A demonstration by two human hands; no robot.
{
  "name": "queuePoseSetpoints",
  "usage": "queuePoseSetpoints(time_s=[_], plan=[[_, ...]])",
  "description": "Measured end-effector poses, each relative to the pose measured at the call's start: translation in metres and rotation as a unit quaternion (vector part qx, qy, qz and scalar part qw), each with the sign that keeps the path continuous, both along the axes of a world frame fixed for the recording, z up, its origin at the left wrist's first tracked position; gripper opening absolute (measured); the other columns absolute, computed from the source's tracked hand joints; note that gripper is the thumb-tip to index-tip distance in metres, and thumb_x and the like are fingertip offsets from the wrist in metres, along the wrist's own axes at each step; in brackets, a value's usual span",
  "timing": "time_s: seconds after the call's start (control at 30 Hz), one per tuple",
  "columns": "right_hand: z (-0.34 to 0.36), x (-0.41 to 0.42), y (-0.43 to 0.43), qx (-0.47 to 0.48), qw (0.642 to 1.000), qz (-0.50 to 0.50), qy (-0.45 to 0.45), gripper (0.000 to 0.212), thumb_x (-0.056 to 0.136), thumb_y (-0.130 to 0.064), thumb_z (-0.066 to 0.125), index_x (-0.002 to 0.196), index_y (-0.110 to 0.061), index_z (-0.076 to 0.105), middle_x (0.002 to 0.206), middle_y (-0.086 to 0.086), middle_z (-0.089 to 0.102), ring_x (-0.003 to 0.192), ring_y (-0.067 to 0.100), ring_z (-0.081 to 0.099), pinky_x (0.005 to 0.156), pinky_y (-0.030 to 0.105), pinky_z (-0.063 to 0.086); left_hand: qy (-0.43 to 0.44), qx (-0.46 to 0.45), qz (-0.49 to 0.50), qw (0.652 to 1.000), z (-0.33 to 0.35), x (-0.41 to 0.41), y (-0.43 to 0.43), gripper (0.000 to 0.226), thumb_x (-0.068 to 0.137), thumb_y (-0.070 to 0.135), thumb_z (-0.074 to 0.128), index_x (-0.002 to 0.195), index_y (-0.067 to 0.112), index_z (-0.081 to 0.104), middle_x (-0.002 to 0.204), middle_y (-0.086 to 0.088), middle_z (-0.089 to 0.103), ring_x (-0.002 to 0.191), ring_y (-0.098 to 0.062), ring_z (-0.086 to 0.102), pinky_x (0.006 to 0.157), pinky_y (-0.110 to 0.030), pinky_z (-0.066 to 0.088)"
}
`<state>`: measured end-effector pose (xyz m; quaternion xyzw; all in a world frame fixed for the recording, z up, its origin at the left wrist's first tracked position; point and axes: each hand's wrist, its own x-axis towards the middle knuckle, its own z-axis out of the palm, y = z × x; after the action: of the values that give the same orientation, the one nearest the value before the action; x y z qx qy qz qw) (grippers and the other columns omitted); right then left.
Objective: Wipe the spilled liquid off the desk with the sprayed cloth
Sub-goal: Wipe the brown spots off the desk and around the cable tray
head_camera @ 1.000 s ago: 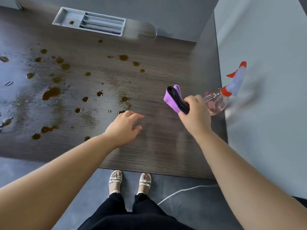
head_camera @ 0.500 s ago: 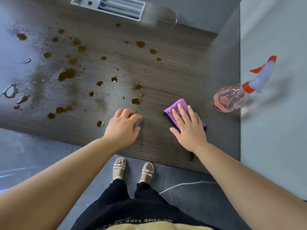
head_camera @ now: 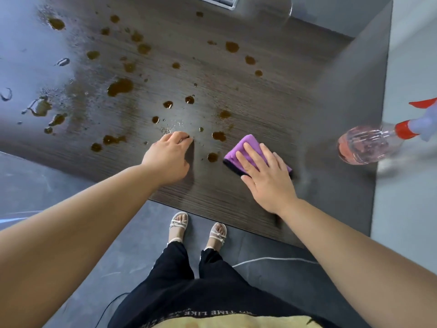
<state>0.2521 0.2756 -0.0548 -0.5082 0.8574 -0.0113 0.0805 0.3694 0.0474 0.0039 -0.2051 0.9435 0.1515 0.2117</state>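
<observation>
A folded purple cloth (head_camera: 243, 146) with a dark edge lies flat on the dark wood desk (head_camera: 260, 95). My right hand (head_camera: 264, 176) presses on it with straight, spread fingers. Brown spilled liquid (head_camera: 119, 87) dots the desk in many drops and puddles; the nearest drops (head_camera: 212, 157) sit just left of the cloth. My left hand (head_camera: 169, 155) rests on the desk left of the cloth, fingers loosely bent, holding nothing.
A clear spray bottle (head_camera: 369, 144) with pink liquid and a red-and-white trigger head lies on its side at the desk's right edge. A grey tray (head_camera: 220, 1) sits at the far edge. A pale wall runs along the right. My feet stand below the near edge.
My right hand lowered the cloth from the air onto the desk and now presses it flat, sliding it left toward the drops. My left hand stayed resting on the desk.
</observation>
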Motion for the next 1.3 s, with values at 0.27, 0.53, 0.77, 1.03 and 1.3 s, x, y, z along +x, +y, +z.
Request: queuePoseSetpoints(time_s=[0.27, 0.53, 0.77, 1.03, 1.3], plan=[[0.000, -0.010, -0.054, -0.019, 0.986, -0.164, 0.009, 0.055, 0.097, -0.043, 0.039, 0.146, -0.017, 0.036, 0.155, 0.013, 0.025, 0.143, 0.040, 0.017, 0.113, 0.052, 0.018, -0.026, -0.009, -0.057, 0.998, 0.004, -0.004, -0.009, 0.067, 0.089, 0.031, 0.049, 0.148, 0.019, 0.021, 0.152, 0.001, 0.018, 0.135, -0.023, 0.022, 0.101, -0.034, 0.037], [-0.001, -0.001, -0.019, 0.006, 0.995, -0.097, 0.032, 0.053, 0.100, -0.038, 0.030, 0.148, -0.015, 0.028, 0.155, 0.010, 0.027, 0.142, 0.037, 0.023, 0.111, 0.052, 0.029, -0.025, -0.010, -0.099, 0.995, 0.004, -0.004, -0.017, 0.066, 0.087, 0.028, 0.048, 0.148, 0.018, 0.022, 0.149, 0.000, 0.021, 0.132, -0.023, 0.024, 0.097, -0.034, 0.042], [0.001, 0.048, -0.053, -0.018, 1.000, -0.024, 0.004, 0.054, 0.098, -0.036, 0.024, 0.146, -0.014, 0.033, 0.154, 0.009, 0.030, 0.142, 0.034, 0.024, 0.112, 0.046, 0.023, -0.010, 0.000, -0.118, 0.993, 0.003, -0.003, -0.022, 0.065, 0.087, 0.025, 0.050, 0.146, 0.018, 0.024, 0.146, -0.003, 0.022, 0.130, -0.025, 0.023, 0.097, -0.036, 0.043], [-0.002, 0.037, -0.074, -0.055, 0.952, -0.300, -0.010, 0.048, 0.102, -0.029, 0.032, 0.148, -0.014, 0.032, 0.157, 0.010, 0.022, 0.144, 0.035, 0.017, 0.116, 0.046, 0.018, -0.025, 0.015, -0.157, 0.987, 0.001, -0.003, -0.034, 0.060, 0.094, 0.032, 0.039, 0.148, 0.019, 0.019, 0.150, -0.002, 0.018, 0.134, -0.026, 0.019, 0.108, -0.037, 0.032], [0.009, 0.034, -0.030, -0.058, 0.981, -0.183, -0.043, 0.047, 0.099, -0.019, 0.044, 0.145, -0.010, 0.037, 0.154, 0.007, 0.030, 0.143, 0.029, 0.023, 0.114, 0.048, 0.026, -0.035, 0.034, -0.159, 0.986, 0.007, -0.004, -0.039, 0.060, 0.092, 0.027, 0.042, 0.148, 0.019, 0.021, 0.151, 0.001, 0.017, 0.135, -0.023, 0.018, 0.107, -0.034, 0.032]])
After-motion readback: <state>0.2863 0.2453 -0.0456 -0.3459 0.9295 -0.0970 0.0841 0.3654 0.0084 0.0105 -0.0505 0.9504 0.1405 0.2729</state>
